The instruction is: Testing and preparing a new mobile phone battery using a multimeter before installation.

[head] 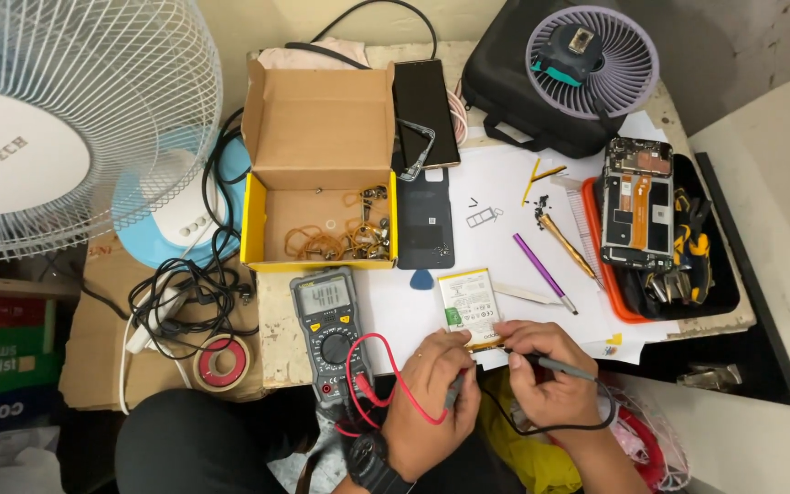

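Head view looks straight down on two hands meeting at the near edge of a white worksheet (505, 183). Left hand (432, 389), with a dark watch at the wrist, comes up from below with knuckles arched and fingers curled tight around a grey probe (454, 391) on the red lead (395, 375), its tip hidden under the fingers. Right hand (546, 370) lies palm down beside it, fingers closed in a pen grip on the other grey probe (564, 368), whose black lead (587, 421) loops under the wrist. Both hands touch the lower edge of a flat white phone battery (468, 306) lying on the sheet. Just left of the battery stands a grey and yellow multimeter (326, 329), both leads plugged in. Beyond it sits an open yellow cardboard box (322, 174) holding small metal parts.
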